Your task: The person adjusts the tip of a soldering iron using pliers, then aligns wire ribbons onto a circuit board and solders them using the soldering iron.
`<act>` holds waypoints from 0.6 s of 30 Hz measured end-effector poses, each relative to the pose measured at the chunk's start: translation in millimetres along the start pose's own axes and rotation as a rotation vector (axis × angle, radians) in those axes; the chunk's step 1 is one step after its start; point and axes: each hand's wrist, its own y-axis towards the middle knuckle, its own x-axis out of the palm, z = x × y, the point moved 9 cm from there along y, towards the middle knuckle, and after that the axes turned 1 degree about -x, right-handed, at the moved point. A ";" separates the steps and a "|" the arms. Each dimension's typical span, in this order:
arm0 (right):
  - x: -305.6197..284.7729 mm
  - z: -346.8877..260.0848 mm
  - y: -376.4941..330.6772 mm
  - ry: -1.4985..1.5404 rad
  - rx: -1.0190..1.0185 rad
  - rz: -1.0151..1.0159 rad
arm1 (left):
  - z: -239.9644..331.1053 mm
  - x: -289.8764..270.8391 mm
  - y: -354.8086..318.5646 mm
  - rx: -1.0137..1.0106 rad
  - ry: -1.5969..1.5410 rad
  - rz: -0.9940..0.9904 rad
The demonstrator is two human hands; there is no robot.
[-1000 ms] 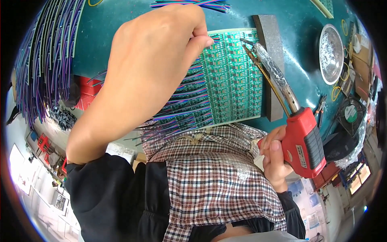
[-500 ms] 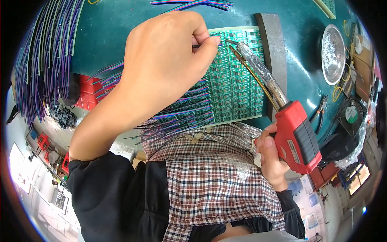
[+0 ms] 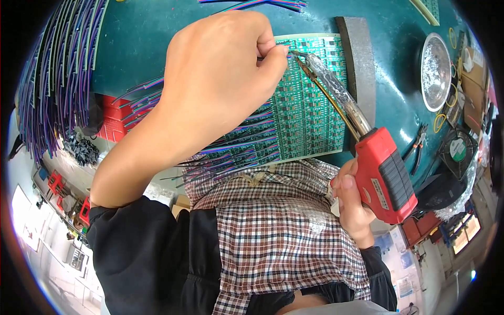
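Observation:
My left hand (image 3: 218, 68) is closed in a pinch over the upper left part of a green circuit board panel (image 3: 310, 110). Thin coloured wires show at its fingertips; their far run is hidden beneath the hand. Wrapped around the handle of a red soldering gun (image 3: 379, 173) is my right hand (image 3: 353, 205). The gun's tip and thin brass-coloured feed tube point up and left, ending at the board just right of my left thumb. Below my left wrist, rows of coloured wires (image 3: 247, 137) stick out leftward from the panel.
A dark grey bar (image 3: 358, 68) lies along the panel's right edge. Further right are a metal bowl (image 3: 434, 73), pliers (image 3: 418, 147) and a small black fan (image 3: 458, 151). Wired strips (image 3: 63, 79) hang over the table's left edge. More loose wires (image 3: 257, 5) lie at the back.
The soldering gun's tip has come slightly left, closer to my left fingertips. My left hand has shifted a little to the right, still pinching.

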 end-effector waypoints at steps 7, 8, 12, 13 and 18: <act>-7.2 -1.7 -1.8 0.002 0.027 0.024 | 0.7 -0.8 0.0 0.012 0.014 0.017; -4.2 -1.9 -2.0 0.003 0.027 0.023 | 0.2 -0.5 -0.2 0.010 0.013 0.014; -0.3 -3.8 -2.6 0.016 -0.065 0.047 | -0.3 0.5 0.2 0.004 0.012 0.008; 0.3 -4.8 -2.3 -0.010 -0.095 0.032 | -0.4 0.4 0.2 0.003 0.012 0.008; 3.8 -8.1 1.0 -0.001 -0.054 0.012 | 0.6 0.2 -0.2 0.013 0.024 0.013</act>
